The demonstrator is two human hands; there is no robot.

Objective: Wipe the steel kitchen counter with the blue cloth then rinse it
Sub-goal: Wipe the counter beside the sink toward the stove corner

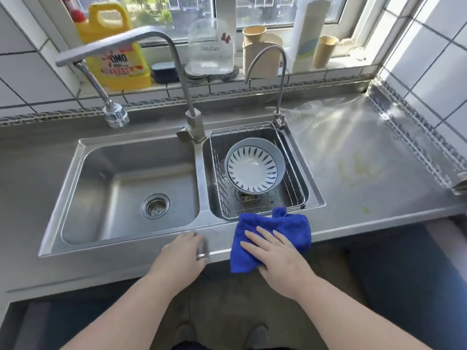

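Low in the frame's centre, my right hand point(274, 251) lies flat on the blue cloth point(271, 239), fingers straight and spread, pressing it onto the front lip of the steel counter point(353, 178); the cloth's near corner hangs over the edge and its far edge reaches the rim of the right basin. Just left of it, my left hand point(183, 251) rests on the same front lip, fingers loosely extended and slightly blurred, holding nothing. Above the cloth, the right basin carries a wire rack point(293, 188) with a blue-patterned bowl point(252, 168) leaning in it. Centre-left, the larger left basin point(101, 188) shows its drain point(155, 206). Between the basins stands the main tap point(192, 117), its arm reaching to the upper left with a hose and spray head; a thin gooseneck tap point(280, 79) rises behind the rack. At right, the counter bears yellowish smears point(358, 170). Along the top, the windowsill holds a yellow detergent jug point(113, 46), a clear jar point(211, 44), paper cups point(324, 50) and a white bottle point(307, 31).
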